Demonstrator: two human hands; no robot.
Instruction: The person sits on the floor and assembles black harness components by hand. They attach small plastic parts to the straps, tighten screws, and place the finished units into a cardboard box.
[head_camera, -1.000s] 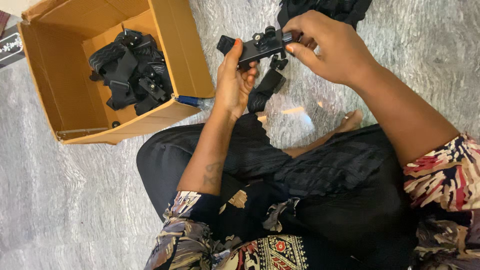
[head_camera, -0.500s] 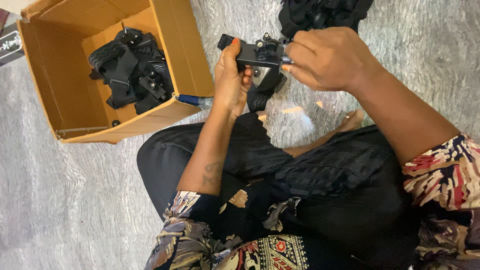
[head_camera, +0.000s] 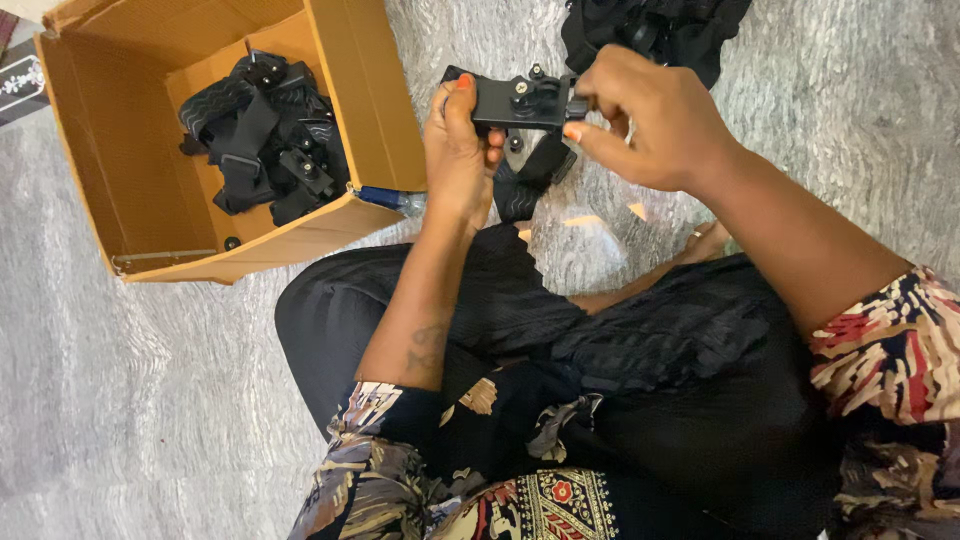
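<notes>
1. The person sits cross-legged on a grey textured floor (head_camera: 130, 400), in black trousers and a patterned top; both bare hands are raised in front of the knees.
2. Left hand (head_camera: 462, 150): curled about the left end of a flat black plastic mount plate (head_camera: 512, 102). The thumb lies over the plate's near face and the fingers wrap behind it. The grip is closed on the plate.
3. Right hand (head_camera: 650, 120): thumb and forefinger are pinched on the right end of the same plate, at a small black knob or screw fitting. The remaining fingers are bent inward. Which part of the fitting they touch cannot be told.
4. The plate is held level in the air between the two hands, above the floor and just right of the box wall. A black strap (head_camera: 530, 180) hangs beneath it, down toward the floor.
5. Cardboard box (head_camera: 150, 130): open, lying to the person's left, touching the floor. Inside lies a heap of black strap assemblies (head_camera: 265, 140) with buckles and mounts, bunched against the right wall.
6. A further pile of black gear (head_camera: 650, 30) lies on the floor beyond the hands, at the top edge of the view.
7. A small blue-and-clear object (head_camera: 390, 200) sits just beside the box's near corner; its kind cannot be told.
</notes>
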